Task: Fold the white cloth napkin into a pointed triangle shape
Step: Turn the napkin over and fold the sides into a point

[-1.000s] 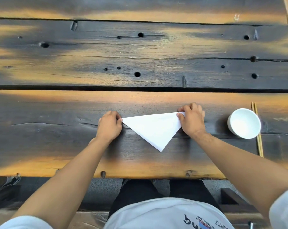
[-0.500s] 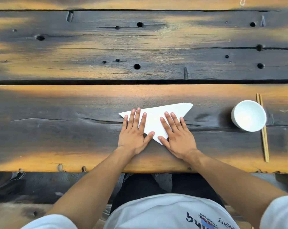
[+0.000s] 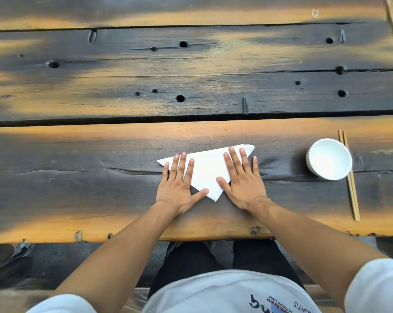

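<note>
The white napkin [image 3: 208, 168] lies flat on the table [image 3: 78, 177], folded into a triangle. Its long edge runs along the far side, from the fingertips of one hand to those of the other, and its sharpest point faces the person, ending between the two thumbs. The corner beyond the right fingertips looks slightly blunted or turned over.

Both hands lie palm down with fingers straight and spread, grasping nothing. The left hand [image 3: 179, 184] covers the napkin's left part; its fingers rest on the cloth near the left corner and its thumb reaches across onto the cloth close to the near point. The right hand [image 3: 243, 181] presses on the right part, its index and middle fingers on the cloth, its thumb touching the cloth's slanting right edge, and its little finger on bare wood just beside the napkin.

Well to the right of the right hand stands a white bowl [image 3: 329, 158], upright. A pair of wooden chopsticks [image 3: 349, 177] lies just beyond it on the far side from the hands, running toward the person and partly hidden by the bowl's rim.
</note>
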